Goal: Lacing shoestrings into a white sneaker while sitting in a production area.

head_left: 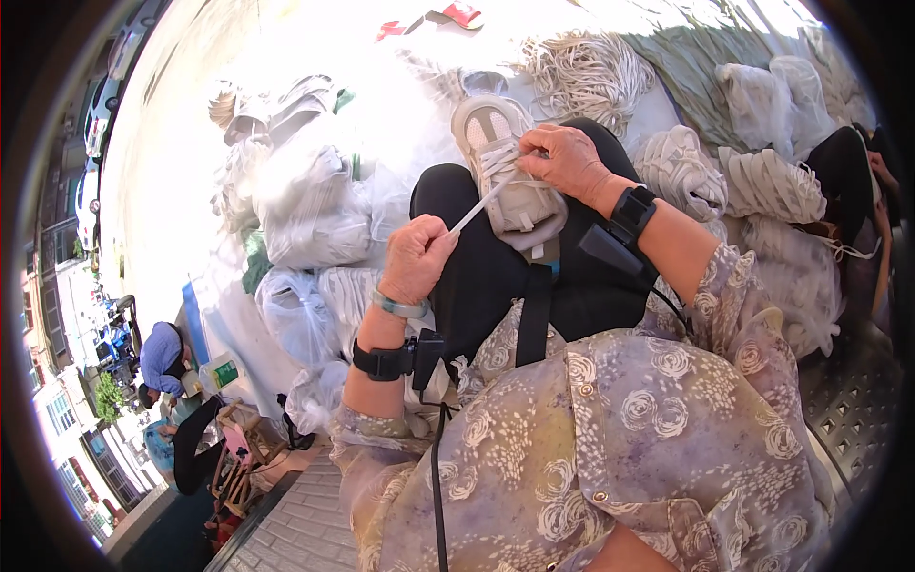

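A beige and white sneaker (515,181) lies between my thighs, its toe pointing away from me. White lacing crosses its front part. My left hand (416,259) is closed on a white shoelace (479,206), which runs taut up to the shoe's lacing. At the shoe's right side my right hand (564,162) is closed, thumb and fingertips pinched together at the lacing. What those fingertips grip is mostly hidden, though it appears to be lace. Both wrists carry black straps with small boxes.
A heap of loose white laces (591,76) lies beyond my right knee. Stacked shoe uppers (679,172) sit to the right, and plastic-wrapped bundles (319,214) to the left. Someone in black trousers (839,176) sits at the far right; a person in blue (162,357) bends at the left.
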Demonstrator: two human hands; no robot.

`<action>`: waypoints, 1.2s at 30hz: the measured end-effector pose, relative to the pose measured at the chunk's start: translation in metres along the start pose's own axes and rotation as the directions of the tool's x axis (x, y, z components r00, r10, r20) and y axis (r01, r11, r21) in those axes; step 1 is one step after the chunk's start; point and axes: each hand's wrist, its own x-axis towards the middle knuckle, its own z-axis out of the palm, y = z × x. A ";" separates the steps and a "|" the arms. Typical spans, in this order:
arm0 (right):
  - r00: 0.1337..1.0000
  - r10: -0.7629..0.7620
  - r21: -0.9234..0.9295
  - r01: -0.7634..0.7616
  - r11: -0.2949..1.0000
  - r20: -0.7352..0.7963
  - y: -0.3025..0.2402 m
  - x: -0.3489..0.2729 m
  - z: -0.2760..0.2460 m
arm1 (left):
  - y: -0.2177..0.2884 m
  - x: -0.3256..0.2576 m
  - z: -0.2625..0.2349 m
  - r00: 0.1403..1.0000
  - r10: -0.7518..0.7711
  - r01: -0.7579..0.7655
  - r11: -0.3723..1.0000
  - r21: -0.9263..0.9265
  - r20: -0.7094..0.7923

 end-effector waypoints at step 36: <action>0.943 -0.304 -0.322 0.332 0.887 0.134 0.040 -0.076 -0.128 | -0.058 -0.079 -0.029 0.955 0.082 0.012 0.949 0.316 -0.284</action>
